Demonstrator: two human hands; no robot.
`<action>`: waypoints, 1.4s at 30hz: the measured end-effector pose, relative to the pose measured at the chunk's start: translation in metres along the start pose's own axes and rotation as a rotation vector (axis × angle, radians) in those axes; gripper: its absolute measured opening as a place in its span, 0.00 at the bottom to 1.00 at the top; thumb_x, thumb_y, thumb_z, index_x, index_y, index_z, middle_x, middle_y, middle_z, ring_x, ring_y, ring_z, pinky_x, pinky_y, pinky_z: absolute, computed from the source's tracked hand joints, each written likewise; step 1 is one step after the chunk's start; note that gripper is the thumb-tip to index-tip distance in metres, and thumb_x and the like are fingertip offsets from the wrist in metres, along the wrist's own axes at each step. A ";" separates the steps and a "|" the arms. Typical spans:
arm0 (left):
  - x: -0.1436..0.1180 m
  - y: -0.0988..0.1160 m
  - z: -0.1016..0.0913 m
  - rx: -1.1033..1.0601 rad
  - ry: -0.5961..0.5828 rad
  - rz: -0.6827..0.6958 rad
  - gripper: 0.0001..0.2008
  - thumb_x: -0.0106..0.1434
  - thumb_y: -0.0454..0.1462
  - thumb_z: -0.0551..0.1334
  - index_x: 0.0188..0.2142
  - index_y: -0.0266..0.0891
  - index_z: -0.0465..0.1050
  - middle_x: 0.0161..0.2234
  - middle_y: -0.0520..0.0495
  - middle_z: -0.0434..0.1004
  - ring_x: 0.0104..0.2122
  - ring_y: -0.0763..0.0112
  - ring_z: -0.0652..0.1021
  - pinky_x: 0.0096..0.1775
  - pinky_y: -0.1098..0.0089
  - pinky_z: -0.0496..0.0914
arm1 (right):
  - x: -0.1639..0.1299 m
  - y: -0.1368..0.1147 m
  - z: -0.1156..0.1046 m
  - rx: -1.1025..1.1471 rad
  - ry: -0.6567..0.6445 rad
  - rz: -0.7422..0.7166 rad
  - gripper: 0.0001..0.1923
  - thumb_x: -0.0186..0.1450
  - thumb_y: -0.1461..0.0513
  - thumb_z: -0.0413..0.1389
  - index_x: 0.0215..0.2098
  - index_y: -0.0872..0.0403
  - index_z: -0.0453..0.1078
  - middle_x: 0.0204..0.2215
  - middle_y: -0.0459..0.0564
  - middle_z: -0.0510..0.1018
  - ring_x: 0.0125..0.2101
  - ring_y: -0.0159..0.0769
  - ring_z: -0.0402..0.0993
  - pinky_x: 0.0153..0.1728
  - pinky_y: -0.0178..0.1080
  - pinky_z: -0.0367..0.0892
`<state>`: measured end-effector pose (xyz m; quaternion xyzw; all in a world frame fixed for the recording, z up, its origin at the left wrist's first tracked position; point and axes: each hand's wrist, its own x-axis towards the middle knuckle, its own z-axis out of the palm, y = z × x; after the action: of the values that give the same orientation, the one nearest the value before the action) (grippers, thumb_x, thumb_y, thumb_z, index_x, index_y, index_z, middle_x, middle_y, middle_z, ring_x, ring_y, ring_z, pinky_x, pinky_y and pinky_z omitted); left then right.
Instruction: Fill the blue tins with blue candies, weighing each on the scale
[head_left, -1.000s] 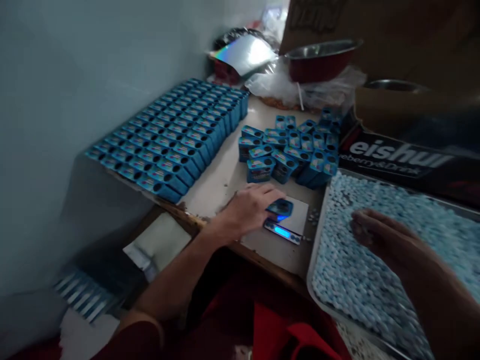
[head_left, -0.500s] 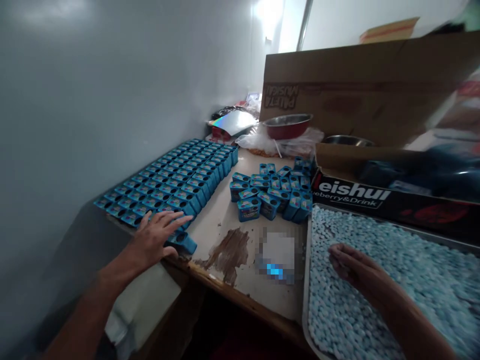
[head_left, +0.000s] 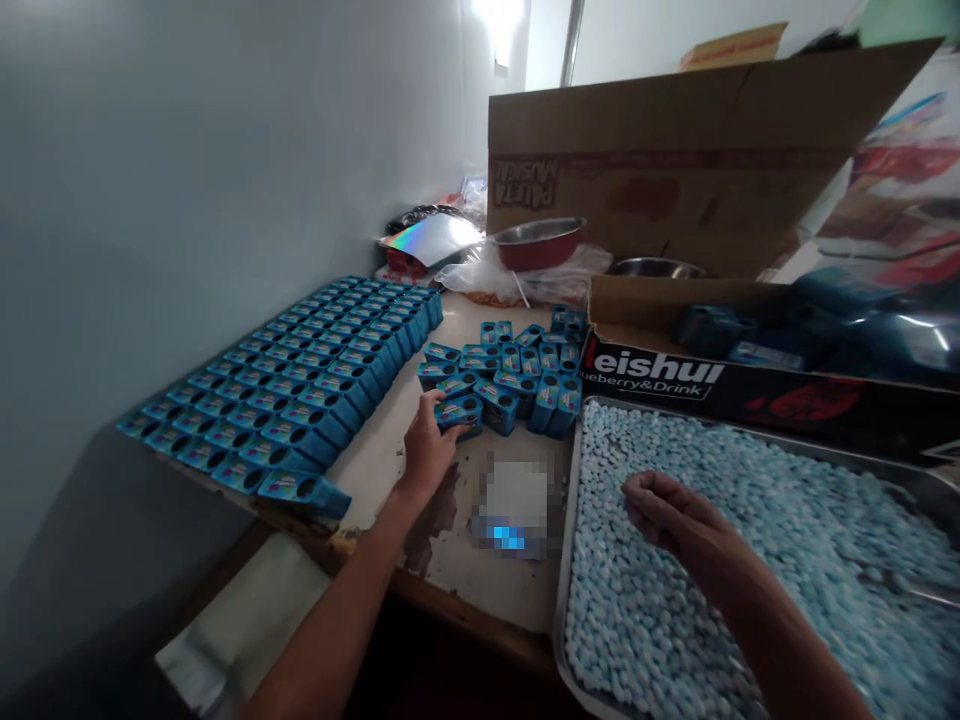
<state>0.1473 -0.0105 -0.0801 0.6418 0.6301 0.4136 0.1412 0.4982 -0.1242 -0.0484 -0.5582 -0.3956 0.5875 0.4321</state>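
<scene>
here the left hand [head_left: 426, 447] closes its fingers round a small blue box [head_left: 459, 413] at the near edge of the loose pile, beside the scale [head_left: 514, 503]. the right hand [head_left: 660, 510], loosely curled, rests over blue candies [head_left: 750, 520] in the tray [head_left: 564, 560]; a pinch looks likely but hidden. judging so, lifting the box cleanly off its neighbours comes next.

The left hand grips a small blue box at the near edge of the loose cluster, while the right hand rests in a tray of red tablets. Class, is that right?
Not quite. In the head view the left hand does grip a small blue box, but the tablets in the tray under the right hand are pale blue, not red.
</scene>
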 end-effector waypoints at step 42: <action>-0.064 -0.017 -0.070 -0.551 -0.257 -0.056 0.28 0.62 0.46 0.77 0.60 0.46 0.78 0.57 0.42 0.80 0.48 0.59 0.85 0.55 0.56 0.82 | 0.004 -0.116 0.082 -0.475 -0.359 0.139 0.11 0.66 0.55 0.69 0.40 0.54 0.79 0.26 0.44 0.76 0.24 0.28 0.66 0.22 0.33 0.57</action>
<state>0.0942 -0.0904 -0.0712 0.6089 0.4887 0.4801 0.3998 0.4236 -0.0824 0.0659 -0.5567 -0.5525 0.5961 0.1716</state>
